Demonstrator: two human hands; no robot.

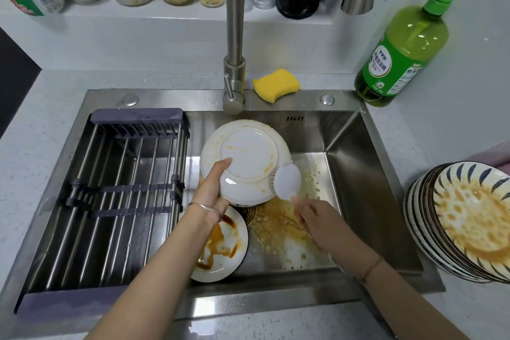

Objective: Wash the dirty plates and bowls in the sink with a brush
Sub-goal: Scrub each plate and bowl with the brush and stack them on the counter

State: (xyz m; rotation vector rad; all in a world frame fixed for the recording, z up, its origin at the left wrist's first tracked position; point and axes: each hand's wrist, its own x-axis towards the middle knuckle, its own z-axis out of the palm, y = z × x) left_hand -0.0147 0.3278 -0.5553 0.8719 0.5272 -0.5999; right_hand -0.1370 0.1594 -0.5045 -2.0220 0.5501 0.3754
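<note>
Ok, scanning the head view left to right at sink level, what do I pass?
From the left: drying rack → white plate held over the sink → brush → sink's right wall → stack of dirty patterned plates on the counter.

Perhaps "柠檬洗洁精" on green bottle label (386, 67)

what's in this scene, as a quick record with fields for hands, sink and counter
left hand: holds white plate, underside toward camera, over sink
right hand: grips brush, head against the plate's rim
in sink: sauce-stained plate under left wrist, orange residue on floor
rack: drying rack across sink's left side
counter: stack of dirty patterned plates right; yellow sponge and green soap bottle behind
</note>
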